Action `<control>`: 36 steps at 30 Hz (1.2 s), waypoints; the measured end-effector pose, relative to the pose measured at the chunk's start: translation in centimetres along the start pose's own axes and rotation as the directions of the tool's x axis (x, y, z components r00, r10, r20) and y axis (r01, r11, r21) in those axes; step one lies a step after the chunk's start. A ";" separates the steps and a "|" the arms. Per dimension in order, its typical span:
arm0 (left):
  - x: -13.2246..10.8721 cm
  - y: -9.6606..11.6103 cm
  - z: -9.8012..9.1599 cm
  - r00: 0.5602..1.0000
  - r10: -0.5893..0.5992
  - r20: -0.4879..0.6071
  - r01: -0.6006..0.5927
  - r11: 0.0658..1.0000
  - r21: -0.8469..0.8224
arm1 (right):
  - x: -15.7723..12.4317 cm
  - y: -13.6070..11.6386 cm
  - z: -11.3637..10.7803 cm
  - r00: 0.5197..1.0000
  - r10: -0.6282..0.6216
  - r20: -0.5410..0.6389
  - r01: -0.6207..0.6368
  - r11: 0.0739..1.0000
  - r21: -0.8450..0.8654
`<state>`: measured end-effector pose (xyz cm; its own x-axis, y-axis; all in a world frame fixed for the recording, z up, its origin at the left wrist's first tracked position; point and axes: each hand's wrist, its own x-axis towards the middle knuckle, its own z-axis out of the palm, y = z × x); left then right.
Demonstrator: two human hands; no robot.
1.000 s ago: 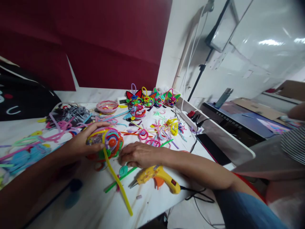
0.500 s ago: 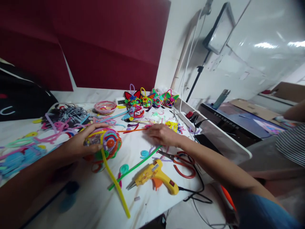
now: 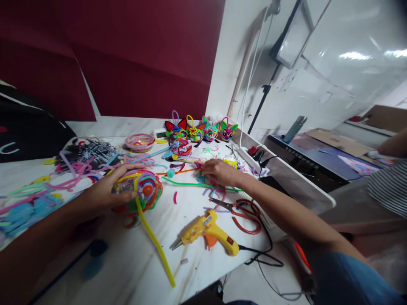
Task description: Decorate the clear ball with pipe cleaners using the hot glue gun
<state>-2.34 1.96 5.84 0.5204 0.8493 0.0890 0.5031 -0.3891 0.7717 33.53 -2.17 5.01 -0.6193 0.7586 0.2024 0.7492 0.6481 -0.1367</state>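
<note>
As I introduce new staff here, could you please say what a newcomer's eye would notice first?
Probably the yellow glue gun, lying on the white table in the foreground, with red-handled scissors just beyond it. Next, the multicoloured ornament in the left hand, a yellow pipe cleaner running from it toward the viewer. Farther back, four cat-eared ornaments sit in a row.

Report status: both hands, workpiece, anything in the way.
Left hand gripping colourful round piece, yellow strip running from it. Right hand by teal piece, grip unclear. Green strip between hands; glue gun, scissors nearer the wearer.
</note>
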 end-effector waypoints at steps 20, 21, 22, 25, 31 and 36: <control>0.8 -1.1 0.1 0.998 0.007 -0.069 -0.007 1.000 0.006 | -7.5 -1.0 3.5 0.991 0.116 -0.070 -0.123 0.987 -0.104; 0.8 -1.0 0.2 0.997 0.010 -0.081 -0.009 1.000 0.001 | -7.0 -0.4 3.7 0.990 0.120 -0.079 -0.128 0.986 -0.109; 0.7 -0.9 0.3 0.996 0.012 -0.093 -0.013 1.000 -0.001 | -6.5 0.2 3.8 0.988 0.125 -0.089 -0.134 0.984 -0.114; 0.3 -0.3 0.6 0.992 0.028 -0.119 -0.028 1.000 0.004 | -5.2 0.9 3.9 0.979 0.150 -0.136 -0.167 0.978 -0.127; 0.3 -0.7 0.2 1.000 0.011 -0.028 -0.013 0.998 -0.059 | -3.2 -2.1 3.4 0.986 0.049 -0.161 -0.064 0.994 -0.092; 0.7 -1.5 -0.3 1.000 0.017 0.016 -0.016 0.999 -0.044 | 0.2 -5.8 3.4 0.950 -0.307 -0.056 0.309 0.951 0.023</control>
<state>-2.90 3.23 4.96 0.5397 0.8368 0.0917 0.4639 -0.3866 0.7971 28.24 -5.52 2.55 -0.8054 0.5179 0.2882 0.5157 0.8520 -0.0901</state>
